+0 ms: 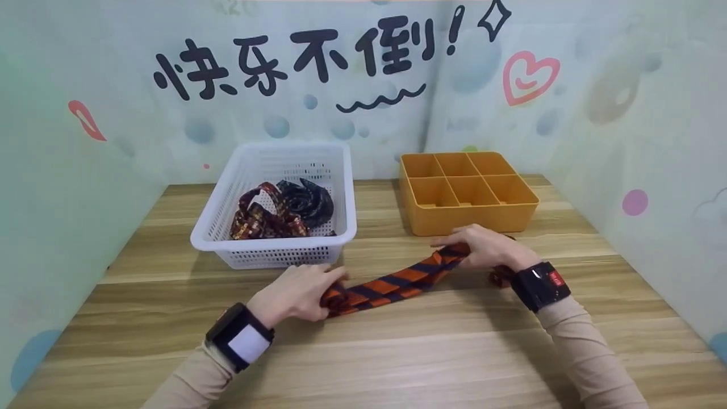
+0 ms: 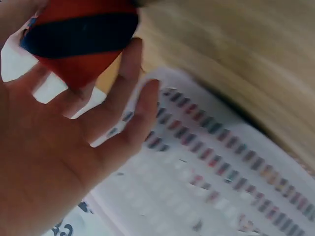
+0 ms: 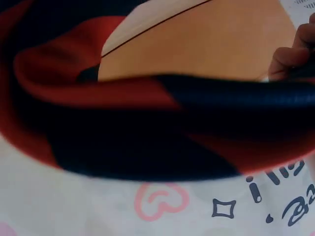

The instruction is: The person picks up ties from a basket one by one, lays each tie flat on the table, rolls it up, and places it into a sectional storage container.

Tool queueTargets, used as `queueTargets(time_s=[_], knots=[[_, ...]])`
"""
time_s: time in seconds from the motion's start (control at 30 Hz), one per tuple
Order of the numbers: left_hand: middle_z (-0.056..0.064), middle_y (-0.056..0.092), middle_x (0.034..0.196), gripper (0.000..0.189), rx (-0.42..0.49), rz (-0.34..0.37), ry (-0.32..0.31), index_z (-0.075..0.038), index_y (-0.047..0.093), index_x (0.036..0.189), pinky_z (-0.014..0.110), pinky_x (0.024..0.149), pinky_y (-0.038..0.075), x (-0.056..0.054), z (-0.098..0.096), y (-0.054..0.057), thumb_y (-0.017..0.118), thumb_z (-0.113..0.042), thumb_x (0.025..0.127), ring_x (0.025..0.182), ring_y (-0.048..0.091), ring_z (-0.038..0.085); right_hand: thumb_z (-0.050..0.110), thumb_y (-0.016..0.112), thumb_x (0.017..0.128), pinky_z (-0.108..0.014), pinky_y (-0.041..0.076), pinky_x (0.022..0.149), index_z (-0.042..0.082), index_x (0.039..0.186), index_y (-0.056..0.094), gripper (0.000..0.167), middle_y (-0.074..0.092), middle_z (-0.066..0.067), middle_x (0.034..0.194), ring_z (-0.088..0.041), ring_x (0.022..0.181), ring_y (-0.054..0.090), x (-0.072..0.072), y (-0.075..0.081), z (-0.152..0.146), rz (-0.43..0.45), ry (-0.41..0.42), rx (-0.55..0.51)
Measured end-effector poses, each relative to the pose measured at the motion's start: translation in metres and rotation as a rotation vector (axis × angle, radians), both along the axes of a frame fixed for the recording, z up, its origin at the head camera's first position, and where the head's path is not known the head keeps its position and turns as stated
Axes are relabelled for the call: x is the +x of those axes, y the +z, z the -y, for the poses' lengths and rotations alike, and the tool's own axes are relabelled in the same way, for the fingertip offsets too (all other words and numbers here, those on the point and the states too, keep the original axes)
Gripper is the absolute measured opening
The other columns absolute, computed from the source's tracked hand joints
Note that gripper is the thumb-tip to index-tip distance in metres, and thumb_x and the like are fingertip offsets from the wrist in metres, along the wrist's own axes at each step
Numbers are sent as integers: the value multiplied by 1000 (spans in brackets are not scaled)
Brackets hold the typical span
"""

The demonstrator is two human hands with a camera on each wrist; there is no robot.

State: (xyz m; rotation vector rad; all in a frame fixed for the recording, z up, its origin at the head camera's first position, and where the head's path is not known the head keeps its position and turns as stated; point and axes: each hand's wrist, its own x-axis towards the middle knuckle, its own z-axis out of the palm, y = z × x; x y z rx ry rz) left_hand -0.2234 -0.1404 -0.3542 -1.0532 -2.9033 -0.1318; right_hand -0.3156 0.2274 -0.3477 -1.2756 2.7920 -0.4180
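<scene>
An orange and navy striped necktie stretches between the two hands above the wooden table. My left hand grips its bunched left end, in front of the white basket. Farther right and a little higher, my right hand holds the other part, with a dark reddish piece hanging below the wrist. In the left wrist view the tie's striped fold lies between thumb and fingers. In the right wrist view a broad loop of the tie fills the front and hides the right fingers.
A white plastic basket stands at the back left, holding a rolled dark tie and a loosely coiled brown-red patterned tie. At the back right is an orange box with several compartments, just behind the right hand. Printed cloth walls surround the table.
</scene>
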Motion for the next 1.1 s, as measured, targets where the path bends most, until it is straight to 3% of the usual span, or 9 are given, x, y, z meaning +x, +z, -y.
queueTargets(time_s=[0.1, 0.2, 0.33, 0.43, 0.57, 0.7, 0.87, 0.97, 1.1], knots=[[8, 63, 90, 52, -16, 20, 83, -11, 49, 106, 43, 60, 51, 2, 12, -2, 76, -22, 63, 75, 61, 29, 10, 75, 73, -48, 47, 98, 15, 133, 56, 64, 62, -13, 125, -29, 113, 59, -2, -4, -9, 57, -47, 30], [10, 61, 84, 53, -29, 88, 187, -8, 44, 104, 44, 58, 50, 4, 24, 2, 76, -22, 65, 71, 60, 31, 12, 74, 71, -54, 43, 101, 16, 132, 55, 64, 60, -14, 130, -34, 118, 55, -3, -4, -19, 79, -128, 90], [16, 63, 92, 55, -52, 194, 292, -7, 46, 110, 48, 69, 52, 5, 40, 11, 77, -21, 67, 83, 62, 35, 16, 74, 68, -61, 41, 97, 16, 125, 54, 61, 58, -17, 128, -39, 117, 53, -1, 0, -33, 86, -239, 191], [12, 64, 96, 47, -83, 273, 324, -9, 54, 108, 47, 75, 52, 5, 49, 18, 78, -21, 69, 90, 62, 31, 32, 79, 68, -61, 42, 94, 15, 122, 53, 62, 59, -19, 125, -39, 114, 53, 1, 5, -43, 123, -320, 220], [5, 61, 86, 34, -90, 332, 332, -10, 56, 91, 39, 73, 51, 1, 59, 23, 80, -15, 67, 83, 58, 21, 49, 82, 63, -56, 45, 92, 11, 119, 51, 75, 60, -19, 119, -36, 109, 56, 2, 13, -57, 158, -379, 181], [6, 59, 83, 35, -56, 356, 368, -7, 53, 85, 35, 69, 49, -3, 68, 25, 81, -9, 64, 78, 55, 19, 48, 84, 61, -58, 44, 91, 11, 120, 50, 78, 58, -19, 120, -36, 110, 52, 3, 20, -72, 141, -404, 145], [12, 63, 89, 33, -67, 330, 428, -3, 61, 95, 43, 74, 52, -8, 83, 23, 79, -12, 70, 83, 59, 26, 51, 84, 58, -65, 30, 85, 15, 117, 53, 76, 58, -19, 123, -41, 110, 45, 5, 27, -89, 80, -478, 152], [14, 63, 89, 29, -98, 326, 463, -2, 61, 94, 46, 74, 52, -9, 93, 24, 77, -14, 73, 82, 59, 28, 54, 82, 58, -61, 24, 81, 15, 110, 55, 70, 61, -18, 111, -42, 105, 44, 6, 25, -99, 51, -522, 157], [13, 58, 83, 23, -116, 383, 506, 0, 57, 86, 39, 67, 51, -9, 103, 26, 73, -8, 71, 75, 55, 26, 55, 79, 62, -59, 24, 80, 13, 95, 57, 57, 61, -14, 94, -38, 98, 45, 3, 16, -112, 53, -544, 170]])
